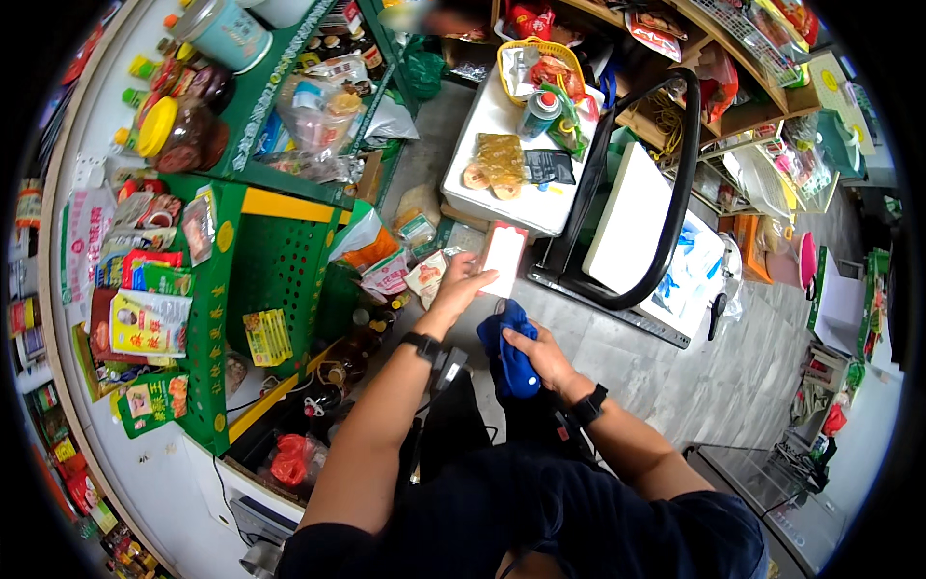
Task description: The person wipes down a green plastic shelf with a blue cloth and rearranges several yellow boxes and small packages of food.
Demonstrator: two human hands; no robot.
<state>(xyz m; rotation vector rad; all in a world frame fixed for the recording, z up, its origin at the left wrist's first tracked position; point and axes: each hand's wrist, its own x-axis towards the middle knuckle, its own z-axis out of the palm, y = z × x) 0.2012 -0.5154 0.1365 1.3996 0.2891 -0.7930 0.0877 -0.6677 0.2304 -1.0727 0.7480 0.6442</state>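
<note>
My left hand (456, 289) grips a flat, light-faced rectangular packet with a red edge (505, 253), the thumb lying across its face. In my right hand (544, 353) is a bunched blue cloth (506, 347), pinched between thumb and fingers. The cloth is just below the packet's lower end. Beyond the packet stands a white foam box (470, 170) with a spray can (539, 114), a brown bag of food (500, 161) and a dark pouch (550, 167) on its lid.
A green perforated shelf rack (278, 242) with seasoning packets and jars stands at the left. On the right, a black tubular handle (691, 181) rises beside a white foam panel (628, 213). Several plastic packages lie on the floor near a large bag (367, 242). Grey floor tiles (738, 369) extend rightward.
</note>
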